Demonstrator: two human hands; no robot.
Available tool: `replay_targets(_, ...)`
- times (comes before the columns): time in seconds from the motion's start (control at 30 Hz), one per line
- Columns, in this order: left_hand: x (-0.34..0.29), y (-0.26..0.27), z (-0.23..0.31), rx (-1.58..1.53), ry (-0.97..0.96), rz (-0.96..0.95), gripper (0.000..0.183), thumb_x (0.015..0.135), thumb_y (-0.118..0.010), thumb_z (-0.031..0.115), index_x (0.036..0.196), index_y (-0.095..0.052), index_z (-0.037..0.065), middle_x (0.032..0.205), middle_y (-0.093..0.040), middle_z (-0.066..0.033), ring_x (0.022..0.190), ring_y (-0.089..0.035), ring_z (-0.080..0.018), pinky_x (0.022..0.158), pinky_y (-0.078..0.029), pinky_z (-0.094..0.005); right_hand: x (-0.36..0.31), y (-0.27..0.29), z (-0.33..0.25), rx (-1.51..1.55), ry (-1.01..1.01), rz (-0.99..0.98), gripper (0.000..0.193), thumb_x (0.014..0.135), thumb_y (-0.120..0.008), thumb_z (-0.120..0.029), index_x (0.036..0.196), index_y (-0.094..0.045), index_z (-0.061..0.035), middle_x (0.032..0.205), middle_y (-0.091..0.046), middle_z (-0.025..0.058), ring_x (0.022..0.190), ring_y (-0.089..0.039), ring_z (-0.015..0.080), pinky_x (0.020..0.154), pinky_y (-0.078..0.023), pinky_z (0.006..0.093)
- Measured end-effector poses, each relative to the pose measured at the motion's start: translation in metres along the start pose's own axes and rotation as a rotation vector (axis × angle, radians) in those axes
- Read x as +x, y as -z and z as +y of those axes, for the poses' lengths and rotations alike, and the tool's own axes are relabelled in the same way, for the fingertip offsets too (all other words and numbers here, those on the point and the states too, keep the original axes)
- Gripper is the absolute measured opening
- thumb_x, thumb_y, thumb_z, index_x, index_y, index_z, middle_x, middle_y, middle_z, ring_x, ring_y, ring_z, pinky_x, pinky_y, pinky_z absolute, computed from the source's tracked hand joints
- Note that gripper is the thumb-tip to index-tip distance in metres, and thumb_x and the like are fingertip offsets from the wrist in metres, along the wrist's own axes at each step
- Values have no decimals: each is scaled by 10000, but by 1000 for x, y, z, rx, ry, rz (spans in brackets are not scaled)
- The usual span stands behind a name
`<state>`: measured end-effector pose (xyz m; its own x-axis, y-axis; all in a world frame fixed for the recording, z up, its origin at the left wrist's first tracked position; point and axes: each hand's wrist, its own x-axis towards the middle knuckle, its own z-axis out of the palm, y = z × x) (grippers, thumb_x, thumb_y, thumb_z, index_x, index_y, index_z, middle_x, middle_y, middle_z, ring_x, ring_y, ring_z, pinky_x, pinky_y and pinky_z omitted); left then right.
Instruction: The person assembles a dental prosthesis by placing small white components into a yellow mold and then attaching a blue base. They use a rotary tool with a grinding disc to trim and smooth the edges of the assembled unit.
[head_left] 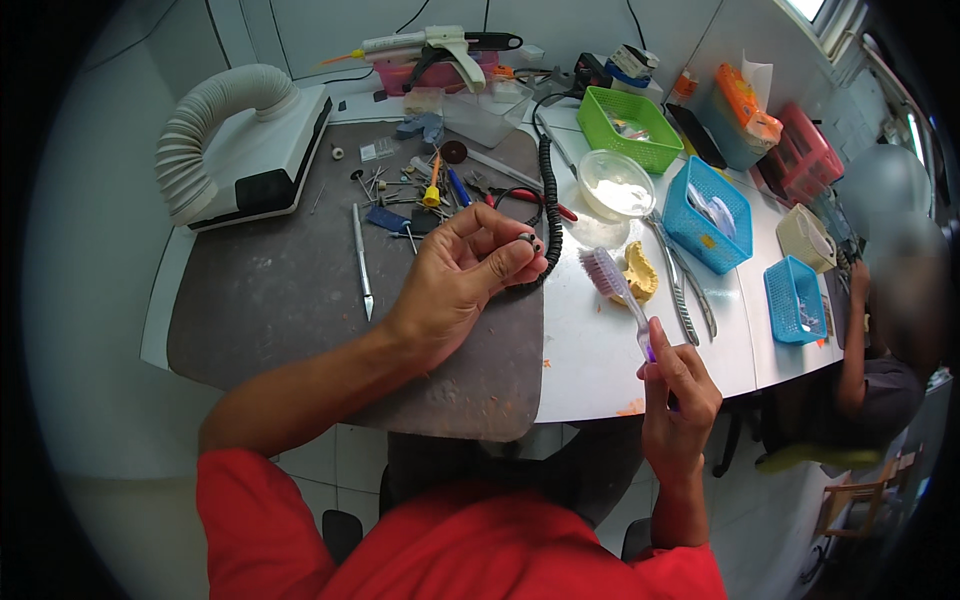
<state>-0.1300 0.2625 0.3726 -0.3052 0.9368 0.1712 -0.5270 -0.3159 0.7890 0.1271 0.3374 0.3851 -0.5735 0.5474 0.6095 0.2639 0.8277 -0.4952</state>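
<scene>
My left hand (468, 262) is closed in a pinch over the dark mat, with a small dark, shiny piece (530, 240) between thumb and fingertips. Its exact kind is too small to tell. In my right hand (680, 395) is a toothbrush (615, 285) with a clear and purple handle, its bristled head raised toward the upper left. Behind the brush a yellow dental model (640, 272) lies on the white tabletop. Long metal pliers (675, 275) rest just right of the model. A round clear bowl (616, 186) with white material stands farther back.
Left on the mat are a white suction unit with a ribbed hose (225, 130) and a knife (361, 262). Small burs and tools (400, 190) lie scattered mid-mat near a coiled black cord (548, 190). Green (630, 125) and blue baskets (708, 215) line the right. Another person (870, 320) sits at far right.
</scene>
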Motion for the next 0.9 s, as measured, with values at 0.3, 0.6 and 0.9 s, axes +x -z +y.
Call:
replay_targets(0.3,-2,0,-2,70,56,1,151,953,-667,48,1081,-593,80,1096,-661,-77,1004,-664,-148,927,-545,-315,-10,6,3,10,-85,-107,488,824,-608,110,1278,-682,-52,768,-636,121,663,-613,179,618,-493,276)
replay_targets(0.6,-5,-9,6,338,41,-20,166,942,-669,31,1093,-600,37,1088,-661,-85,1045,-665,-157,929,-561,-307,-7,9,17,97,-117,-2,516,834,-563,136,1310,-655,-39,789,-638,124,703,-633,167,664,-515,280)
replay_targets(0.9,-13,-15,3,608,-206,56,142,877,-734,-18,984,-648,17,977,-678,-57,965,-673,-118,915,-551,-272,5,-6,0,-10,70,-16,548,754,-650,158,1253,-697,-62,792,-651,106,661,-654,181,583,-537,300)
